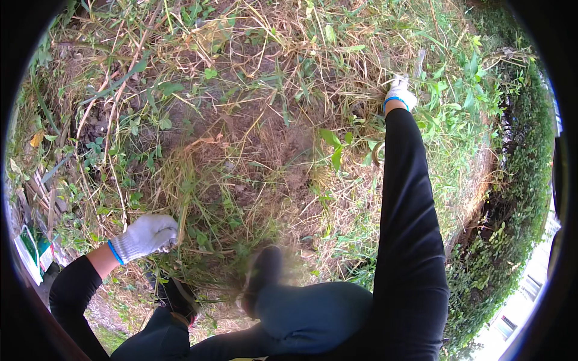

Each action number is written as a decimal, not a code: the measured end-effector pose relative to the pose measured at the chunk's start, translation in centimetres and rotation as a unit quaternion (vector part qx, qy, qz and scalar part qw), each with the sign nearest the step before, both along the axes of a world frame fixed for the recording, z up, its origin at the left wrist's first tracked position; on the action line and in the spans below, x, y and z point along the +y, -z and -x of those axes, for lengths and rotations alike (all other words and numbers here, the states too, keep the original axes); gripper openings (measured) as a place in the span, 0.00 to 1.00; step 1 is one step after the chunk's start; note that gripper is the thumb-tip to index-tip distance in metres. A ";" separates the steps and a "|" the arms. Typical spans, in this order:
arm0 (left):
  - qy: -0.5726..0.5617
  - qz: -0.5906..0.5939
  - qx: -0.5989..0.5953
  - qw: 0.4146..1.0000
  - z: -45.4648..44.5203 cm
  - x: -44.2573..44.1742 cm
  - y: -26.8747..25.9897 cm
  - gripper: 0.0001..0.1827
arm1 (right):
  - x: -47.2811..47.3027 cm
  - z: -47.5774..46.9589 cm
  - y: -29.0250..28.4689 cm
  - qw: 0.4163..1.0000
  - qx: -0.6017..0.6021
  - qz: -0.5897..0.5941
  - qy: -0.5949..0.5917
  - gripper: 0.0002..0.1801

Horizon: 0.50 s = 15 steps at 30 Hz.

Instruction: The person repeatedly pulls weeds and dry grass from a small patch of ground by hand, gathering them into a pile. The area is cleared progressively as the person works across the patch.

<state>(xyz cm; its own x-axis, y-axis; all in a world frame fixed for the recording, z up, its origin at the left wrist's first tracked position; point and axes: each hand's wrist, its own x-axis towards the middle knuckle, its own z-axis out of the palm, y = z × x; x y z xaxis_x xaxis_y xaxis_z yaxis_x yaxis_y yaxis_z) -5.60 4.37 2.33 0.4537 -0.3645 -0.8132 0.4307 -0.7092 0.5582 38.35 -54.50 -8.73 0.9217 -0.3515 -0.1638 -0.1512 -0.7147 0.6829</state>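
My left hand, in a white knit glove with a blue cuff, is closed around a bunch of long grass at the lower left, beside my shoe. Farther out at the upper right, my right hand wears a matching glove and is among dry stems with its arm stretched out. Its fingers are small and partly hidden, so what it grips cannot be made out. A curved metal-like piece shows partly behind the right sleeve. Dry and green grass covers the soil between the hands.
Long woody stems cross the ground at the left. A leafy hedge runs along the right, past a soil edge. At the far left lies a green and white object. My dark shoes stand on the grass below.
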 end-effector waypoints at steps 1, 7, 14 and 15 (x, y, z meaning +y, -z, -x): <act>-0.015 0.014 0.010 1.000 -0.1 -0.1 0.0 0.09 | 0.3 -0.2 -0.5 1.000 0.001 0.005 0.003 0.33; -0.040 0.033 0.020 0.998 -0.3 -0.4 0.0 0.10 | 1.2 0.4 0.5 0.998 0.037 0.027 0.051 0.17; -0.056 0.039 0.088 0.994 0.2 -0.3 1.4 0.09 | -1.0 4.1 5.5 0.994 -0.045 0.079 -0.064 0.15; -0.045 0.049 0.066 0.996 0.3 -0.2 1.4 0.09 | -1.2 4.4 4.8 0.995 -0.089 0.041 -0.001 0.15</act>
